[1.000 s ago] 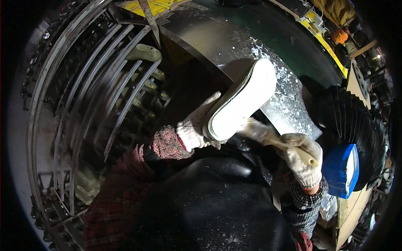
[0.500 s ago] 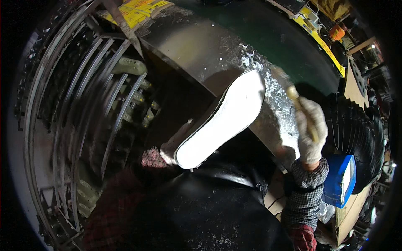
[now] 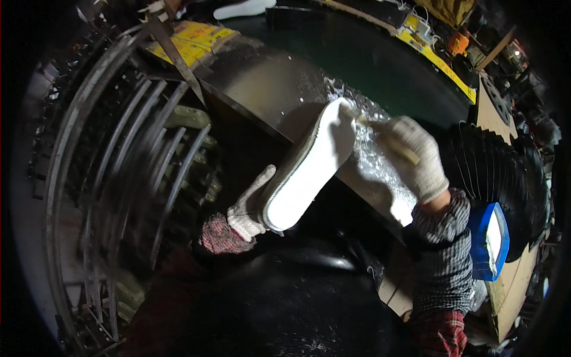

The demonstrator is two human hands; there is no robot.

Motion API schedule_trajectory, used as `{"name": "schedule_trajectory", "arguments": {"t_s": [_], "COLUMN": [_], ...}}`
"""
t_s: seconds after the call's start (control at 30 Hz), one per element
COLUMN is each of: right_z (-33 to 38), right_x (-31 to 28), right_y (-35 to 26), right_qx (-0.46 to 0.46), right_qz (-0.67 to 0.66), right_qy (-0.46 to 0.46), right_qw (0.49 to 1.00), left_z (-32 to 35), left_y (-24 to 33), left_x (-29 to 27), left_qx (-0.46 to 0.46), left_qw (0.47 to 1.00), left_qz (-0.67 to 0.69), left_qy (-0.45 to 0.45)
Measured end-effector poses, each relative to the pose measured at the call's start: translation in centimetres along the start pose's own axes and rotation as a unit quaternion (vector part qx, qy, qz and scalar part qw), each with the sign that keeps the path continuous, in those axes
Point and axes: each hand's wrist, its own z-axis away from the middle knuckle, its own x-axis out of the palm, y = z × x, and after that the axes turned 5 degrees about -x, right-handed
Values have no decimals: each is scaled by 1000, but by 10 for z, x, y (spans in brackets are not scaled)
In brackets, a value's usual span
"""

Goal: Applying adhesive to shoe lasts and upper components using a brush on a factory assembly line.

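A white sole-shaped shoe bottom (image 3: 310,169) faces up, tilted, with a stitched line along its left edge. My gloved left hand (image 3: 247,215) grips its narrower heel end; the thumb stands out along the side, while the other fingers are hidden beneath. My gloved right hand (image 3: 417,156) is closed round the light handle of a small brush (image 3: 364,120). The blurred brush tip is at the right edge of the wide toe end, where a shadow falls on the white surface. Below the shoe bottom lies a metal-like worktop (image 3: 256,89) with white smears (image 3: 375,157).
At the left stands a metal rack (image 3: 172,187) with olive shoe-shaped pieces (image 3: 187,117). A blue container (image 3: 489,241) sits beside my right forearm, near a black ribbed hose (image 3: 485,166). Another white sole-shaped piece (image 3: 245,9) lies at the far edge. Yellow sheeting (image 3: 193,43) covers the worktop's far-left corner.
My right hand has brought the brush left from over the smeared worktop to the toe end. The shoe bottom has turned a little more upright, and more of my left hand shows.
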Motion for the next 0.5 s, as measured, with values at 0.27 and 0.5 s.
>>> {"name": "schedule_trajectory", "arguments": {"t_s": [0.27, 0.5], "right_z": [15, 126], "right_x": [-5, -53], "right_y": [-98, -82], "right_qx": [-65, 177], "right_qz": [-13, -86], "right_qy": [2, 245], "right_qw": [998, 949], "left_z": [-34, -95], "left_y": [50, 135], "left_x": [89, 99], "left_qx": [217, 251], "left_qw": [891, 832], "left_qz": [-363, -463], "left_qy": [166, 172]}}
